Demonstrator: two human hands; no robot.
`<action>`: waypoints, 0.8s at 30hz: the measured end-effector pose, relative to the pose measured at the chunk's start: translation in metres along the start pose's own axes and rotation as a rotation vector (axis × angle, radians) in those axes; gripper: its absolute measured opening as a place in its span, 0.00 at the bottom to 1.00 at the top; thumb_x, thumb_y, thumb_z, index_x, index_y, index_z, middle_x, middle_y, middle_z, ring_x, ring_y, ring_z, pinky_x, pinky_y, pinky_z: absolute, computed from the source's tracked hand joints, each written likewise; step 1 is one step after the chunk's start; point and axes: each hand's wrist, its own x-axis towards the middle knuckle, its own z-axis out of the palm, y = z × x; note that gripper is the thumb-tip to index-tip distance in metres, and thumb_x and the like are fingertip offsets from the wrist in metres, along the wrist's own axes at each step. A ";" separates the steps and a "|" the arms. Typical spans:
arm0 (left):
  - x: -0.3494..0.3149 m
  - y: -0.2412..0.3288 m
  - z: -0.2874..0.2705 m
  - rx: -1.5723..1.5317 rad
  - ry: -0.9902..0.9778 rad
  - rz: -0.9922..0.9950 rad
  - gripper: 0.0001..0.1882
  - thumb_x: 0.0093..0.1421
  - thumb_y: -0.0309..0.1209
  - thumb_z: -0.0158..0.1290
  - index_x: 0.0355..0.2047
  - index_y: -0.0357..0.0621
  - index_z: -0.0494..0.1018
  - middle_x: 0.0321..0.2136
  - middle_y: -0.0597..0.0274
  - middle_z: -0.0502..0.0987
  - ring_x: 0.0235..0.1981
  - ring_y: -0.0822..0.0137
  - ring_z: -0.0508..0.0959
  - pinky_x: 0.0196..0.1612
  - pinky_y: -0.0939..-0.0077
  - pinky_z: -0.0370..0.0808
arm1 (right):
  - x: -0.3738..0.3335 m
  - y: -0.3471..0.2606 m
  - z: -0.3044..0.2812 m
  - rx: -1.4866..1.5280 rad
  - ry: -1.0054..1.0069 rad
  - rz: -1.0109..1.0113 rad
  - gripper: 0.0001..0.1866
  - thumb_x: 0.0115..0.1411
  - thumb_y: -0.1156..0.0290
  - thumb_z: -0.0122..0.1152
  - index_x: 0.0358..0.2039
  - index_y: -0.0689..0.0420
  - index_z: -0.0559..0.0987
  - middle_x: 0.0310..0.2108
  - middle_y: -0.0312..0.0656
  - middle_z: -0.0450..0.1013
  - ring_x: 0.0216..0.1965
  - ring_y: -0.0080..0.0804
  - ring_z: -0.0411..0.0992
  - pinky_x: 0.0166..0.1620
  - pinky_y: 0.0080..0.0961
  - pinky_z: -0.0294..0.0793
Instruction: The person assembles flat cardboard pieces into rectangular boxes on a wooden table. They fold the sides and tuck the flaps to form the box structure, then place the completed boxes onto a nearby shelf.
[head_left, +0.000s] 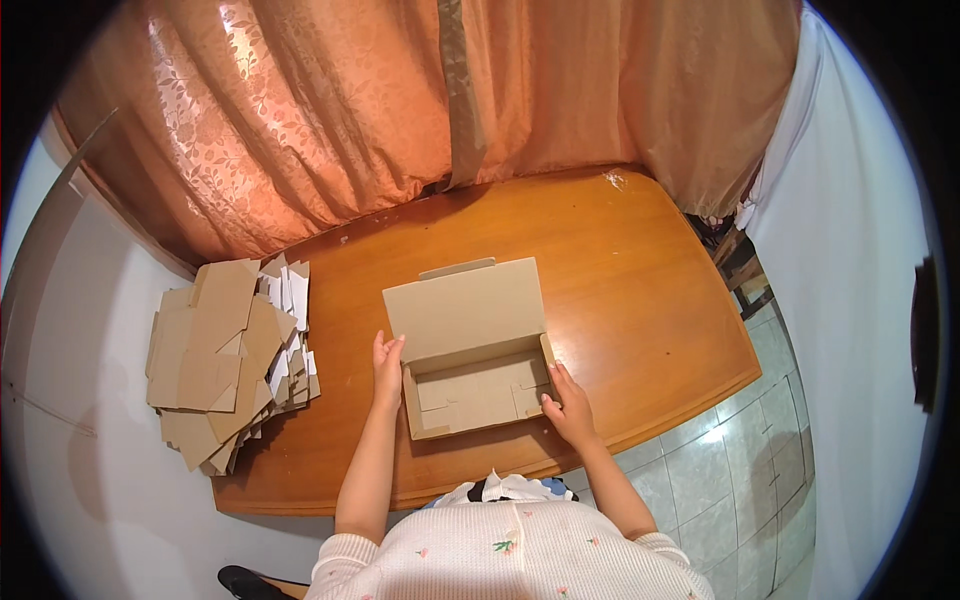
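An open cardboard box (478, 388) lies in front of me near the table's front edge, its hollow facing up. Its lid (465, 305) is raised at the far side, with a narrow tuck flap (457, 268) along the top. Slotted seams show on the box's bare floor. My left hand (387, 372) is beside the left wall, touching it near the back corner, fingers stretched and apart. Over at the right wall, my right hand (569, 405) grips the box, thumb at the rim and fingers along the outside.
A stack of flattened cardboard (215, 350), mixed with white pieces, stands at the table's left end. The wooden table (640, 290) has a curved front edge. Orange curtains (330, 110) hang behind it, and a white curtain (850, 250) hangs at the right above the tiled floor (700, 480).
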 end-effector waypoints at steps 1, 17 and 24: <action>0.004 -0.001 0.000 -0.045 -0.001 0.027 0.39 0.63 0.37 0.53 0.66 0.34 0.46 0.52 0.51 0.67 0.53 0.64 0.69 0.58 0.71 0.62 | 0.000 -0.001 0.000 0.002 0.004 -0.001 0.30 0.55 0.67 0.57 0.59 0.59 0.67 0.60 0.57 0.62 0.53 0.54 0.69 0.55 0.41 0.67; -0.069 0.006 0.019 0.215 0.155 0.551 0.22 0.63 0.34 0.52 0.53 0.38 0.62 0.48 0.55 0.68 0.54 0.62 0.65 0.61 0.66 0.58 | -0.004 -0.024 0.006 0.083 0.232 0.003 0.45 0.58 0.57 0.60 0.65 0.66 0.48 0.66 0.61 0.44 0.66 0.58 0.44 0.66 0.47 0.43; -0.097 -0.019 0.003 0.358 0.070 0.562 0.21 0.66 0.38 0.50 0.52 0.37 0.62 0.47 0.55 0.69 0.52 0.60 0.67 0.60 0.66 0.60 | 0.018 -0.040 0.005 0.136 0.230 -0.058 0.47 0.54 0.51 0.64 0.64 0.62 0.51 0.64 0.59 0.47 0.65 0.56 0.46 0.65 0.48 0.45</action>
